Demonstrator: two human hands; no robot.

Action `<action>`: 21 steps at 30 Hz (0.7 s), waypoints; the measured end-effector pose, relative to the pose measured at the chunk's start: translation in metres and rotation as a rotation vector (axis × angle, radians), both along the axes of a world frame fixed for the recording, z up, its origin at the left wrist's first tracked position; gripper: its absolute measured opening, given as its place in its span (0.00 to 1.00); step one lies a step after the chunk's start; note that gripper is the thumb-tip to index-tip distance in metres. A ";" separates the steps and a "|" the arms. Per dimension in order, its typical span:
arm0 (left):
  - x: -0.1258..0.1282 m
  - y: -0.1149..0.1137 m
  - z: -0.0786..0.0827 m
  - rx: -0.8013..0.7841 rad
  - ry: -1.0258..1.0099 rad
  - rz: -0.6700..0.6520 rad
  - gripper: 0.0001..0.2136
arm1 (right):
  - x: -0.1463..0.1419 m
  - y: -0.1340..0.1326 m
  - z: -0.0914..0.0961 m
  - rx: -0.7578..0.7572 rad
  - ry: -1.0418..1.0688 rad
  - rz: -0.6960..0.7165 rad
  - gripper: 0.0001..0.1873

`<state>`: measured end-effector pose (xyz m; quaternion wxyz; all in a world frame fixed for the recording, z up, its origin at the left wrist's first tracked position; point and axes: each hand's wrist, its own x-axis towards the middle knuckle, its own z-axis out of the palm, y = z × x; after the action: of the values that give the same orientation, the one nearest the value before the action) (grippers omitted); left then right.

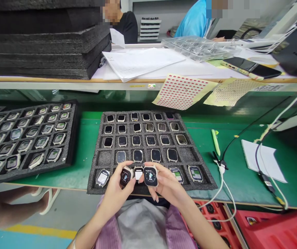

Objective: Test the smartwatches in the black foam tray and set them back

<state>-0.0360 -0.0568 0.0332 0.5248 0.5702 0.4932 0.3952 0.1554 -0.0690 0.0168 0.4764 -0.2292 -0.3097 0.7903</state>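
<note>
My left hand (117,188) is closed on a small square smartwatch body with a dark screen (125,176). My right hand (165,185) grips another watch body with a lit round dial on its screen (150,175). Both hands hover over the near edge of a grey foam tray (96,162). The tray's pockets hold several watch bodies, and one with a white screen (138,173) lies between my hands.
A second foam tray of watches (70,138) sits at left on the green mat. A green pen (215,141), cables (222,169) and white paper (263,159) lie at right. Sticker sheets (182,90) hang from the shelf edge. Red bins (275,230) stand below. Two people sit behind the bench.
</note>
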 end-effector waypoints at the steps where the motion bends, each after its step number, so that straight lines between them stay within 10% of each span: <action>1: 0.000 0.000 0.002 0.005 0.012 -0.012 0.16 | 0.000 0.000 0.000 0.002 0.003 0.005 0.18; 21: 0.001 -0.005 0.001 -0.016 -0.020 -0.101 0.15 | -0.001 0.000 0.007 0.065 -0.097 -0.048 0.17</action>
<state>-0.0353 -0.0618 0.0340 0.5535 0.5861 0.4617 0.3700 0.1540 -0.0691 0.0237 0.4867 -0.2590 -0.3527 0.7561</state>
